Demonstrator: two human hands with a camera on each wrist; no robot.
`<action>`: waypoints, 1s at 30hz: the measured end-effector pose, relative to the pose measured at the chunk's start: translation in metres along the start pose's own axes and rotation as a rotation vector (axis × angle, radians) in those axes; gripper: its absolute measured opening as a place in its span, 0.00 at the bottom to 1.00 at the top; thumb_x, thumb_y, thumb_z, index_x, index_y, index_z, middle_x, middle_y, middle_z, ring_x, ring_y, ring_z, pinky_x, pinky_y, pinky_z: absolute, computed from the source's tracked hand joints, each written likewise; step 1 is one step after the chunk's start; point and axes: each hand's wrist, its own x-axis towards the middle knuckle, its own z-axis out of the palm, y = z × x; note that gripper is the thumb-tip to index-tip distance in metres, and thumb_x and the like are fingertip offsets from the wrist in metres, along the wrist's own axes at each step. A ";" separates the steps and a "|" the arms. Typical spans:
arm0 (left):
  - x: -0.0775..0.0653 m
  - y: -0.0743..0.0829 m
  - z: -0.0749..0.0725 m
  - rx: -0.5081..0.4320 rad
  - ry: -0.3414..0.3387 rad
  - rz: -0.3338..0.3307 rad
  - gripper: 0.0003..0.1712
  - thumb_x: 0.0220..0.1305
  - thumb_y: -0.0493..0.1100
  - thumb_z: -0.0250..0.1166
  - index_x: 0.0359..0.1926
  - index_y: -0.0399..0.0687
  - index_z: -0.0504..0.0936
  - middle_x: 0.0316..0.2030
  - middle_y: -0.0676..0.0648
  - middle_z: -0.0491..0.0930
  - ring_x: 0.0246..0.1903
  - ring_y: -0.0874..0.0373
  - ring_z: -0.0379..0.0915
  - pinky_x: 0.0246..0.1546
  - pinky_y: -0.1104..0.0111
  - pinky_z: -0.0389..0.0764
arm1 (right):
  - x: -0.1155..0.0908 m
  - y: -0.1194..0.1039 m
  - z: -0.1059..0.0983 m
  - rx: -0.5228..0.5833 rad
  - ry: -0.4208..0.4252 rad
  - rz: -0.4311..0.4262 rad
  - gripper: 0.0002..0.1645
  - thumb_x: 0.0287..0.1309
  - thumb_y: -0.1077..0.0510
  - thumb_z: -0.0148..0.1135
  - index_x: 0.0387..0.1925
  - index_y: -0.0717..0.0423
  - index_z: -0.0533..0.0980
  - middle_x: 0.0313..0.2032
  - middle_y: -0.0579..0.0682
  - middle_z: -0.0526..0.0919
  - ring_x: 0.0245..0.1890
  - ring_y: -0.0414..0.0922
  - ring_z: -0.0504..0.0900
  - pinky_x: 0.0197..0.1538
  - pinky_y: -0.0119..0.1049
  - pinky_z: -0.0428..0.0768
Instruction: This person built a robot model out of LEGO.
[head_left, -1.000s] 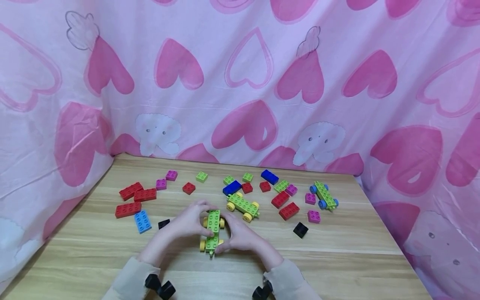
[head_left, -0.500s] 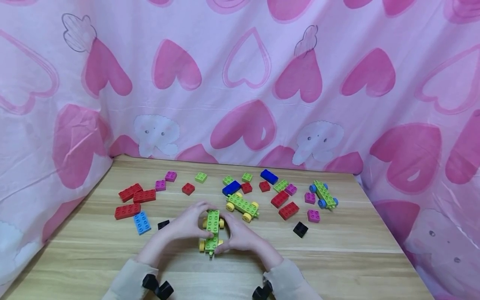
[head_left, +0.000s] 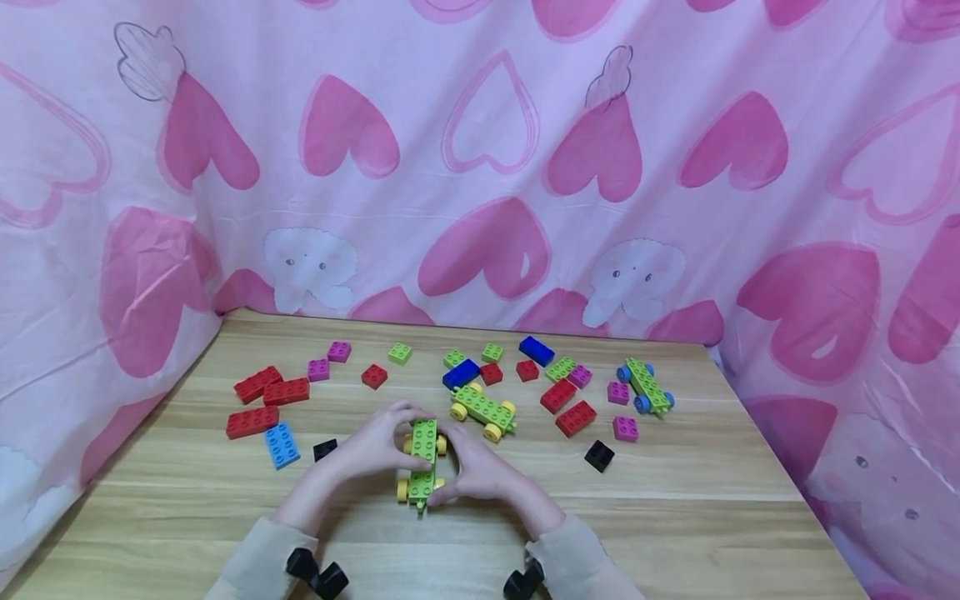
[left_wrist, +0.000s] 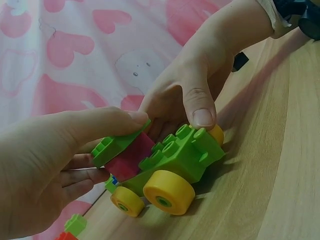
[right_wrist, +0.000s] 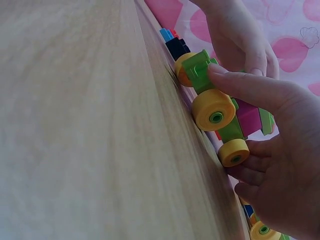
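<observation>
A lime green toy car base (head_left: 422,487) with yellow wheels stands on the table between both hands. On its far half sits a magenta brick (left_wrist: 131,158), topped by a green brick (left_wrist: 118,145); the left wrist view shows this stack. My left hand (head_left: 381,442) holds the stack from the left, thumb on the green brick and fingers behind. With my right hand (head_left: 482,472) I grip the car base from the right. Its thumb presses the near end, and its fingers curve toward the far end, partly hidden.
Beyond my hands lie another green car base (head_left: 483,412) with yellow wheels and one with blue wheels (head_left: 647,387). Several loose bricks lie around, including a light blue brick (head_left: 282,446), a red brick (head_left: 576,418) and a black brick (head_left: 599,456). A pink curtain (head_left: 480,183) borders the table.
</observation>
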 end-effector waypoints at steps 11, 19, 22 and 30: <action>0.001 0.000 -0.001 0.002 -0.006 -0.035 0.41 0.47 0.54 0.78 0.61 0.43 0.77 0.53 0.48 0.75 0.55 0.49 0.72 0.58 0.46 0.74 | 0.001 0.001 0.000 0.004 -0.007 0.009 0.66 0.37 0.39 0.79 0.75 0.49 0.54 0.73 0.50 0.59 0.73 0.50 0.58 0.73 0.53 0.59; 0.001 0.000 0.000 -0.027 -0.007 -0.061 0.41 0.46 0.54 0.78 0.61 0.44 0.77 0.53 0.49 0.75 0.55 0.49 0.71 0.58 0.46 0.74 | 0.001 -0.001 -0.001 -0.006 -0.003 0.010 0.65 0.37 0.39 0.80 0.74 0.50 0.55 0.73 0.50 0.60 0.73 0.50 0.59 0.74 0.52 0.59; 0.001 0.000 0.001 -0.033 -0.007 -0.066 0.42 0.46 0.55 0.78 0.61 0.44 0.77 0.53 0.49 0.75 0.56 0.49 0.71 0.58 0.46 0.74 | 0.001 -0.002 -0.001 -0.004 0.001 -0.001 0.65 0.37 0.40 0.80 0.74 0.50 0.55 0.73 0.50 0.60 0.73 0.50 0.59 0.74 0.52 0.59; 0.000 -0.001 0.002 -0.045 -0.002 -0.058 0.42 0.47 0.55 0.78 0.61 0.43 0.76 0.53 0.48 0.75 0.56 0.48 0.71 0.59 0.45 0.73 | 0.000 -0.002 -0.001 0.015 0.010 -0.003 0.67 0.36 0.40 0.80 0.75 0.48 0.54 0.74 0.49 0.59 0.73 0.50 0.58 0.74 0.54 0.58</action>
